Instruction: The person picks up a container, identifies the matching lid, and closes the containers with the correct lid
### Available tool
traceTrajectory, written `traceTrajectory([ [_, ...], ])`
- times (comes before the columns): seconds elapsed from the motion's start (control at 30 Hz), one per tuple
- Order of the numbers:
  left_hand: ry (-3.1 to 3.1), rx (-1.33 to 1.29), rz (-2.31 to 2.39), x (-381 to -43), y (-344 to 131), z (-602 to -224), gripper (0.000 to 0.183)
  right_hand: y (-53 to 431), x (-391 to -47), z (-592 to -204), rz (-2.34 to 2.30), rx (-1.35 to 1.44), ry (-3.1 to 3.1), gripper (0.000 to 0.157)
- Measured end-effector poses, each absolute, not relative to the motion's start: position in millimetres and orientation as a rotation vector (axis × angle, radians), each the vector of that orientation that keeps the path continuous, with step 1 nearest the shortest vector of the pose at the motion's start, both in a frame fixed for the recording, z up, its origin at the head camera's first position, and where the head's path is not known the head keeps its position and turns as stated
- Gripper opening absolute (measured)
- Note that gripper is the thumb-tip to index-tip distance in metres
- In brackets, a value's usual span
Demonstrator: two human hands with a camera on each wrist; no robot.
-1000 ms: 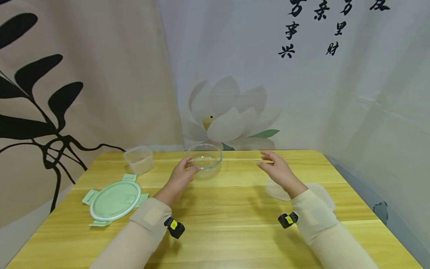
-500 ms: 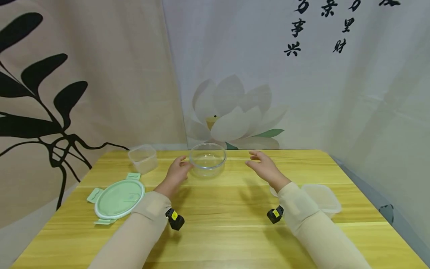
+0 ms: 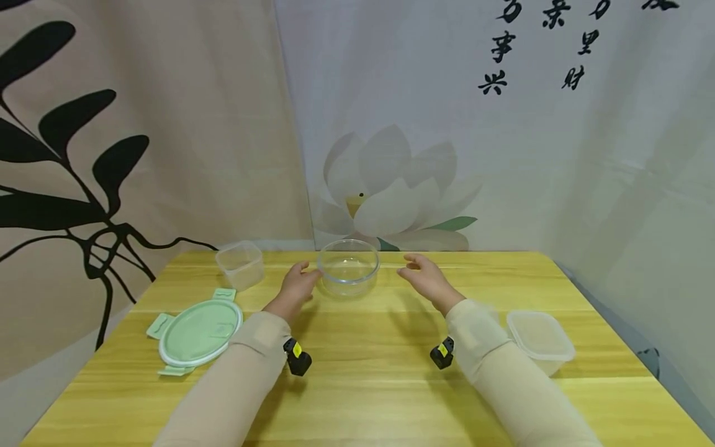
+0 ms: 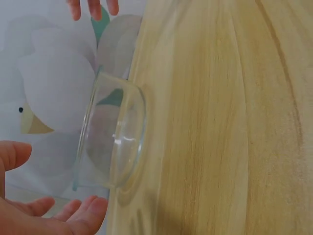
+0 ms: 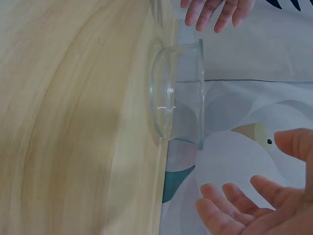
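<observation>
A round clear glass bowl [image 3: 349, 276] stands upright near the far edge of the wooden table. My left hand [image 3: 297, 287] is just left of it, fingers relaxed and slightly bent, holding nothing. In the left wrist view the left fingertips [image 4: 93, 208] come close to the bowl [image 4: 112, 132]; whether they touch it I cannot tell. On the other side my right hand [image 3: 427, 279] hovers with spread, relaxed fingers, a small gap from the glass. The right wrist view shows that hand [image 5: 264, 200] apart from the bowl [image 5: 178, 93], with nothing in it.
A green round lid [image 3: 200, 333] with side flaps lies at the left. Behind it stands a clear plastic container [image 3: 241, 266]. Near the right forearm is a lidded translucent box [image 3: 540, 338]. A printed curtain [image 3: 402, 124] hangs behind the table [image 3: 363, 397].
My right hand has moved left toward the bowl. My left hand has shifted slightly left, off the bowl's front to its side. The view has turned slightly, uncovering the box at the right.
</observation>
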State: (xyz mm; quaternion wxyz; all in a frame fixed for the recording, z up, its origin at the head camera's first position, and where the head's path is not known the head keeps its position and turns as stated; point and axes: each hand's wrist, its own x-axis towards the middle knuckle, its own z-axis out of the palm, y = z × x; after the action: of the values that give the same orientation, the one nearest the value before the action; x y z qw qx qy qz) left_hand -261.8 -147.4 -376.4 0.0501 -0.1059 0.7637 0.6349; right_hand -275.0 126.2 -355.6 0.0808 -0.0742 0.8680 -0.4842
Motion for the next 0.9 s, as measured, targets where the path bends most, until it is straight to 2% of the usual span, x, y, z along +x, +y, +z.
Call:
traceTrajectory([
  [0.9, 2.263, -0.385, 1.921, -286.3, -137.5, -387.0, 0.068, 86.9, -307.0, -384.1, -1.667, -0.01, 2.282, 0.059],
])
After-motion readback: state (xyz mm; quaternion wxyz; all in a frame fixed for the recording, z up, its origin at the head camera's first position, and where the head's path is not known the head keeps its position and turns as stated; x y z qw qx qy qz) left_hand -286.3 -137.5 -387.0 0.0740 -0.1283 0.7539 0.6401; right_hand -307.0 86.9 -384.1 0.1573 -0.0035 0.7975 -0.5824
